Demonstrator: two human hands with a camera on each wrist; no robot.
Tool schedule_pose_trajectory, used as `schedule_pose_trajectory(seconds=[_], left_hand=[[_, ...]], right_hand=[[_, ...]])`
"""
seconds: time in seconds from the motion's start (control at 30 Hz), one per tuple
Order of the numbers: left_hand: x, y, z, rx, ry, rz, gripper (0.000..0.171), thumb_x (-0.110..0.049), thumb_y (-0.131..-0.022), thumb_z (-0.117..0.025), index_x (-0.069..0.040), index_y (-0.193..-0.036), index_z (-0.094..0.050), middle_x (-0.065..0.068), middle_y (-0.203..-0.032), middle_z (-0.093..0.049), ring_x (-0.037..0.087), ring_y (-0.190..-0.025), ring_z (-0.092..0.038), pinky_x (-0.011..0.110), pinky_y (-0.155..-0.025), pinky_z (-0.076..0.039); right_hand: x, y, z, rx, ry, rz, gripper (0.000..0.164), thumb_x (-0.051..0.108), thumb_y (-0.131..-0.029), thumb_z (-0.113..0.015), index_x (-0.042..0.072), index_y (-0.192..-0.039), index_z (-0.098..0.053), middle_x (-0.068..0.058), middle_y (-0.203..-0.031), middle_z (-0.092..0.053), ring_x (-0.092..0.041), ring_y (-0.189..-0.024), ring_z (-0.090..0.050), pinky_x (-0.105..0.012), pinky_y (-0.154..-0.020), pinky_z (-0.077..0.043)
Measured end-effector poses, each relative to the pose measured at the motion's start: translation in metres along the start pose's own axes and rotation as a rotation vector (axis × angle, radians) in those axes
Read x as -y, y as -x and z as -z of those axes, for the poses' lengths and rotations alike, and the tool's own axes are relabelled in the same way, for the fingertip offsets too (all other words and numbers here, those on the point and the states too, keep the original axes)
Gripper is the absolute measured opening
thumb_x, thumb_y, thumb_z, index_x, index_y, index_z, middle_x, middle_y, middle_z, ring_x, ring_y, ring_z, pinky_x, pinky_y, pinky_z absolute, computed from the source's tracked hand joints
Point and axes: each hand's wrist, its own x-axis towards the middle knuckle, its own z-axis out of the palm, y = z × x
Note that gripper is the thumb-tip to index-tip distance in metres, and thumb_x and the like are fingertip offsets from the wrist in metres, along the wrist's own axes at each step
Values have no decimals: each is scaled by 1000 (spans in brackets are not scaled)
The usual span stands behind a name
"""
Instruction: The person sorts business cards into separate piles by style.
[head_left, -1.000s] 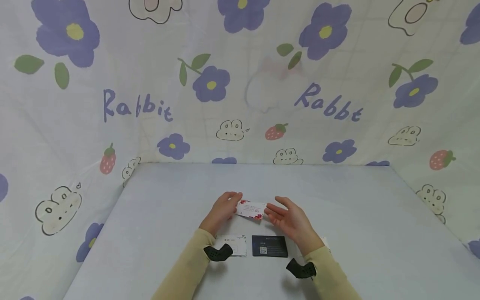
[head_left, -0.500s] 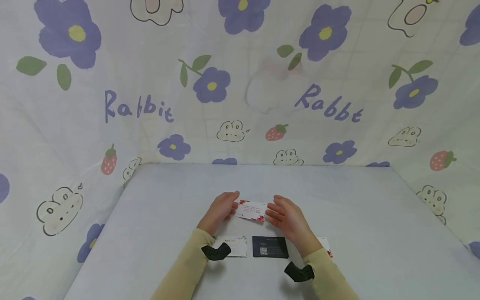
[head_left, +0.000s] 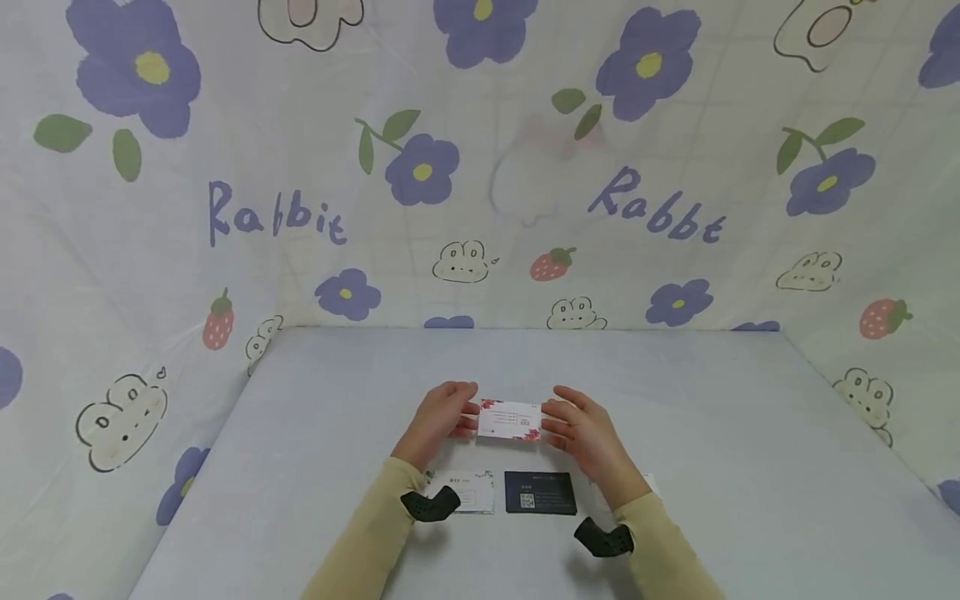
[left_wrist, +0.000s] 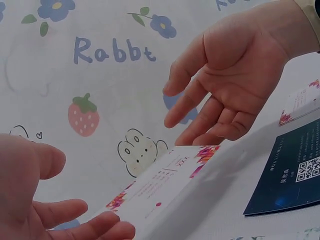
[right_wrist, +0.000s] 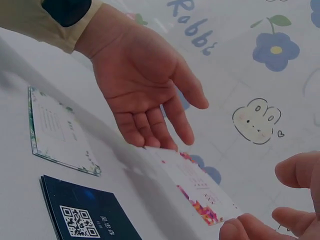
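A white business card with red flower corners is held up between my two hands, its shadow falling on the table beside it in the left wrist view. My left hand has its fingertips at the card's left end, with the thumb raised off it. At the right end, the fingers of my right hand touch the short edge, loosely bent, thumb apart. Both palms face inward in the wrist views. Nearer to me lie a dark blue card stack with a QR code and a white stack with green leaf edges.
Another white card stack with red flower corners lies to the right, mostly behind my right wrist in the head view. The white table runs back to a hanging cloth printed with flowers, rabbits and strawberries, which also encloses both sides.
The flower card has gone from tilted to nearly straight and shifted slightly right. My left thumb, close to the card's corner a second ago, is now clear of it. My right hand moved slightly right.
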Motion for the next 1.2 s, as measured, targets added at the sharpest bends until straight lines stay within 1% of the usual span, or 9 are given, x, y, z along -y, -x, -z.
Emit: schedule_pose_trajectory(seconds=[0.13,0.2,0.27,0.37,0.5,0.6,0.9,1.2], left_hand=[[3,-2,0,16,59,-32,38,-20,-101,-61,-3,-135,-60,14,-106,-71,15,-72,-65,25,-66,-60],[3,-2,-1,28,88,-45,36,-11,-98,-64,-1,-133,-62,15,-105,-72,14,-70,-65,25,-64,-60],[3,-3,-2,42,110,-54,37,-7,-95,-66,0,-131,-63,16,-105,-73,14,-69,-66,26,-65,-61],[2,-1,-2,66,125,-66,37,-7,-95,-68,1,-130,-64,16,-106,-73,14,-70,-67,26,-66,-61],[1,1,-2,94,137,-67,37,-7,-95,-68,3,-130,-63,15,-105,-72,14,-71,-68,27,-67,-62],[1,2,-2,106,145,-59,36,-5,-94,-68,4,-129,-63,15,-104,-72,14,-70,-67,27,-66,-62],[-1,3,-2,115,130,-39,37,-5,-93,-69,5,-129,-63,17,-107,-72,14,-67,-66,25,-63,-61],[-3,5,-3,99,111,-28,37,-5,-92,-71,3,-128,-63,14,-100,-72,13,-65,-63,24,-59,-59]], right_hand=[[-1,-2,0,-15,16,9,60,14,-103,-58,4,-157,-33,-27,-146,-51,-9,-86,-67,-19,-74,-57],[-2,-3,0,-16,21,16,62,10,-101,-61,4,-156,-35,-28,-145,-53,-10,-86,-67,-20,-74,-58],[-3,-4,-1,-21,30,21,63,6,-98,-63,4,-155,-37,-28,-143,-55,-11,-87,-67,-21,-74,-59],[-4,-5,-1,-48,25,29,63,-1,-95,-64,4,-153,-40,-26,-136,-61,-13,-87,-67,-23,-72,-60],[-5,-7,-1,-89,17,26,61,-5,-93,-65,5,-149,-45,-14,-116,-67,-14,-84,-66,-24,-68,-59],[-4,-7,-1,-96,12,27,60,-6,-93,-65,5,-148,-46,-8,-108,-68,-14,-82,-66,-24,-67,-58],[-4,-5,2,-81,6,25,60,-6,-93,-65,5,-149,-45,-4,-104,-68,-13,-82,-65,-24,-67,-58],[0,-3,3,-70,-2,23,58,-8,-92,-65,3,-146,-46,0,-98,-68,-11,-78,-65,-23,-65,-57]])
